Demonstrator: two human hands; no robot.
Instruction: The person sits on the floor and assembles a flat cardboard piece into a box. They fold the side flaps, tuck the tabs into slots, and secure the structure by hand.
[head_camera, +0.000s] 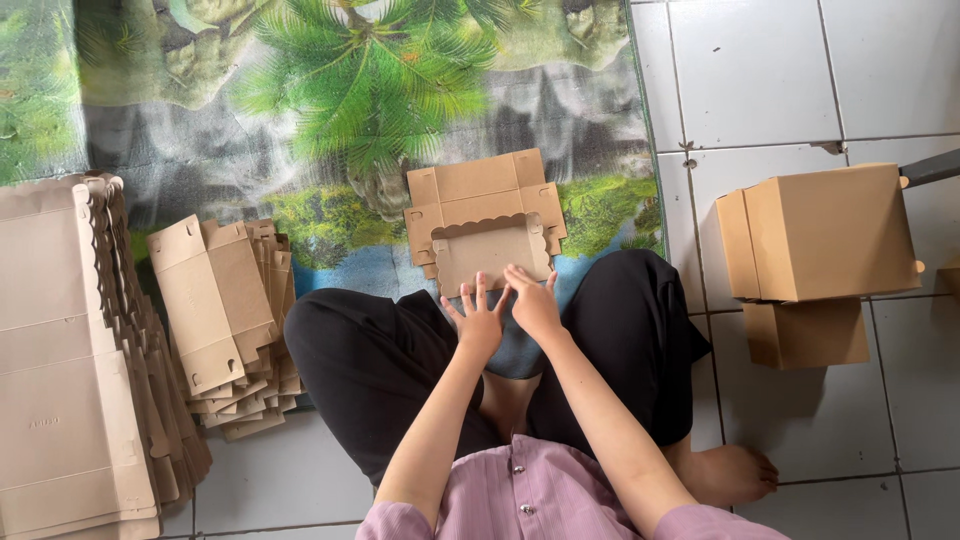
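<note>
The person sits cross-legged on the tiles, and a flat box blank (485, 215) lies on the palm-print mat (330, 110) right in front of their knees. Both hands rest on the blank's near edge. The left hand (478, 322) has its fingers spread, tips just touching the card; the right hand (533, 303) lies beside it, fingers close together and flat, nothing pinched in either.

To the left of the blank sits a small pile of flaps (228, 320), and further left a tall stack of sheets (70, 370). Well to the right of the blank, on bare tile, a made-up box (820, 232) stands on another box (805, 335).

To my eye this is a fold being pressed in. It would go best with the palms kept low and even along the scored line, so the scalloped edge does not buckle and the panel rises square.
</note>
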